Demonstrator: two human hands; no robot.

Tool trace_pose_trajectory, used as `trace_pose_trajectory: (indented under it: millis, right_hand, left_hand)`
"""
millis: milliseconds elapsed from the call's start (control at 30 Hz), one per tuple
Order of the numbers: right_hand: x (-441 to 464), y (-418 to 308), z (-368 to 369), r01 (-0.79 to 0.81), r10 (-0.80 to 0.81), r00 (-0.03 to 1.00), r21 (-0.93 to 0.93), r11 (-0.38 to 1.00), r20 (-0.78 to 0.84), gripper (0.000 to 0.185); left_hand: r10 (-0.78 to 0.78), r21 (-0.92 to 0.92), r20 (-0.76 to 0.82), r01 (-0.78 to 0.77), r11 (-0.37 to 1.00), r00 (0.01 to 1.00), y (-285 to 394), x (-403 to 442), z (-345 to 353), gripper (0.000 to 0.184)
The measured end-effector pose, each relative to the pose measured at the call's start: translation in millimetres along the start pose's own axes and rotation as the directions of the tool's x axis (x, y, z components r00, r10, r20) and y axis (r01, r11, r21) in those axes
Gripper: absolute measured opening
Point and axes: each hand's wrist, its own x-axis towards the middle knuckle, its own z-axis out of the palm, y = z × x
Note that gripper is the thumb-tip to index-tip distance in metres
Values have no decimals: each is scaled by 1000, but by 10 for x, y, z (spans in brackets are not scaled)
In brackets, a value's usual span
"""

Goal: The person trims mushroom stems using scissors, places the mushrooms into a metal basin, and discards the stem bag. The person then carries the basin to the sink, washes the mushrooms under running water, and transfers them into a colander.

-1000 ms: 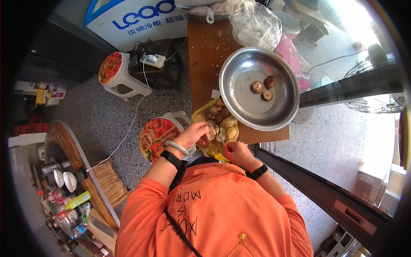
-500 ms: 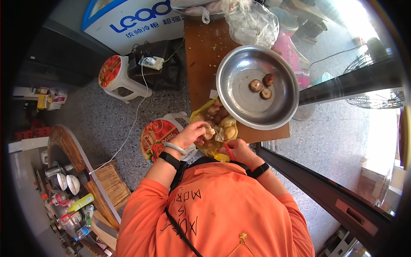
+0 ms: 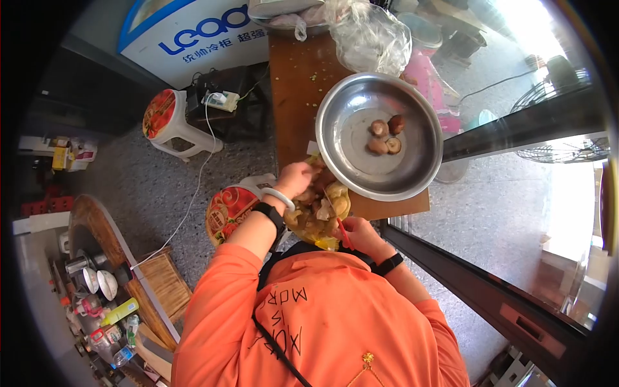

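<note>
My left hand (image 3: 296, 178) is down at the left edge of a yellow plastic bag (image 3: 342, 205) of mushrooms, with its fingers curled and partly hidden; what they grip cannot be made out. In my right hand (image 3: 362, 236), close to my belly, is a slim red-handled tool (image 3: 343, 233), its thin end pointing up over the bag; I cannot tell whether it is scissors or a knife. Beyond the bag stands a wide steel basin (image 3: 348, 164). Several brown mushrooms (image 3: 378, 147) lie together in it.
The basin rests on a brown wooden table (image 3: 293, 97), with a clear plastic bag (image 3: 371, 39) behind it. Red-topped stools (image 3: 232, 209) stand to the left. A white cable (image 3: 193, 200) crosses the floor. A dark door frame (image 3: 477, 280) runs along my right.
My left hand has let go of a mushroom and moved up and left to the bag's edge. One more mushroom lies in the basin. My right hand still holds the red-handled tool.
</note>
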Motion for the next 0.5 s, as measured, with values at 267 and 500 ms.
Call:
trace_pose_trajectory:
  millis: [267,500]
  right_hand:
    - [42,133,-42,128,-132,991,-127,984,-22,29]
    - [-35,-111,-106,41,-51,995,-110,993,-86,37]
  left_hand:
    - [-93,308,-206,154,939,974,275,-13,247,26]
    - [160,19,-252,-160,987,955,125,-77,159,16]
